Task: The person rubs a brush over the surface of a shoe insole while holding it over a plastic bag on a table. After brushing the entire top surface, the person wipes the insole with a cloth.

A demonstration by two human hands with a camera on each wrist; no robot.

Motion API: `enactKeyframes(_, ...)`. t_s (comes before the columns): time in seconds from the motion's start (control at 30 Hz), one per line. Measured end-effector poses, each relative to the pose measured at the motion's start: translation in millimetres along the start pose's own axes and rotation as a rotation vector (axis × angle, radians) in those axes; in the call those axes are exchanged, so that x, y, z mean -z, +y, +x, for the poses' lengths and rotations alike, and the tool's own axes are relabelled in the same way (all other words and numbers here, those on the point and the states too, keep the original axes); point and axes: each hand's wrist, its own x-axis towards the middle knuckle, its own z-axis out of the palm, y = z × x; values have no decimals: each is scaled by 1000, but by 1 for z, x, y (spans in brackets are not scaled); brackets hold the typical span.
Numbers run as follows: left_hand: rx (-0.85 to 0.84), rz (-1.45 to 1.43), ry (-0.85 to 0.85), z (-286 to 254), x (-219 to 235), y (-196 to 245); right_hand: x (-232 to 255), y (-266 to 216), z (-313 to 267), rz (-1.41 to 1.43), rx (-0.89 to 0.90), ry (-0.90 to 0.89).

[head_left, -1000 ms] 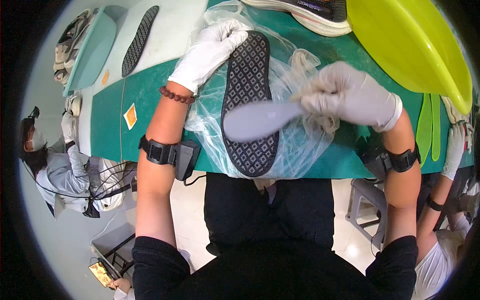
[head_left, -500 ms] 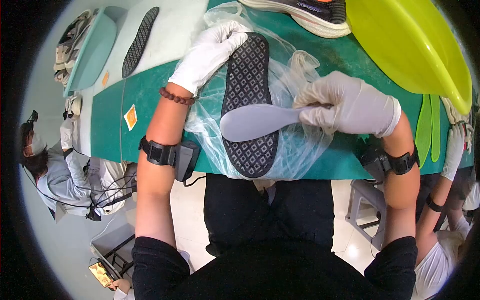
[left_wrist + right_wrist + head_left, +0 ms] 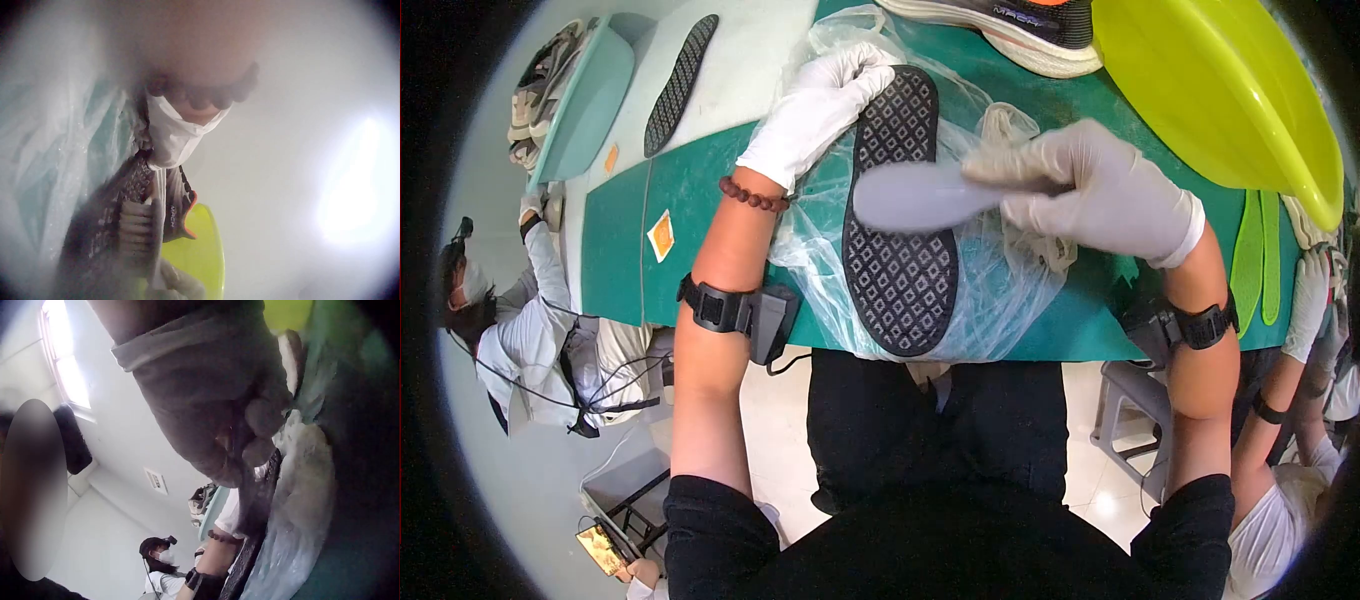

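Observation:
A black insole (image 3: 900,285) with a pale diamond pattern lies lengthwise on a crumpled clear plastic bag (image 3: 1010,290) over the green tabletop. My gloved left hand (image 3: 815,110) pinches its far end between thumb and fingers. From the right, my gloved right hand (image 3: 1105,195) grips the handle of a grey scrub brush (image 3: 925,197), whose head crosses the upper middle of the insole. Pale bristles (image 3: 136,228) face the insole in the left wrist view. Most of the handle is hidden inside the right hand.
A sneaker (image 3: 1040,40) and a lime green basin (image 3: 1230,100) stand at the back right, with green insoles (image 3: 1258,255) beneath the basin's edge. Another black insole (image 3: 682,85) lies at the far left, near a teal basin (image 3: 585,110) of shoes. People work on both sides.
The brush has shifted from the insole's lower middle up toward its far end, moving with my right hand. My left hand and the insole have stayed nearly in place.

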Motion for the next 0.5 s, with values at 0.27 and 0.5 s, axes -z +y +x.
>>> enactKeyframes(0.27,24,74,4,1,0,-1,3,9,4,67,8,95)
enactKeyframes(0.5,-10,104,-3,-1,2,4,2,3,5,-25,137,-69)
